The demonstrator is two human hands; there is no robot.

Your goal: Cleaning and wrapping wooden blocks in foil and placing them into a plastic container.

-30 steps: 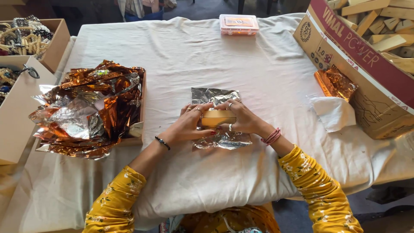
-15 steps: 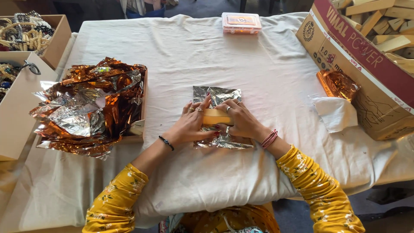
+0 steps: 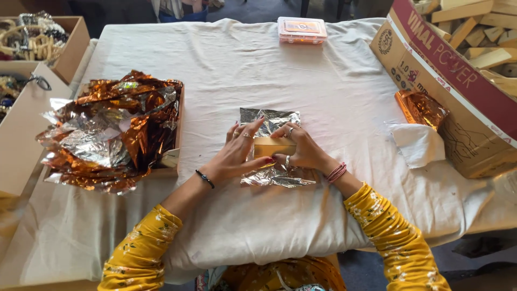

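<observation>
Block (image 3: 273, 146) pressed onto foil (image 3: 272, 175) by both flattened hands.

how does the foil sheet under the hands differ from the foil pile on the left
The foil sheet is one silver piece lying fairly flat on the cloth beneath a small tan block; the foil pile is many crumpled sheets, mostly copper-orange, heaped up. Both hands, left hand and right hand, press on the sheet; nothing touches the pile. Both are shiny and creased.

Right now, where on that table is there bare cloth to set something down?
Bare cloth lies between the small orange box and the foil sheet, and along the near edge below both hands. It is crowded by the foil pile and the cardboard carton.
</observation>
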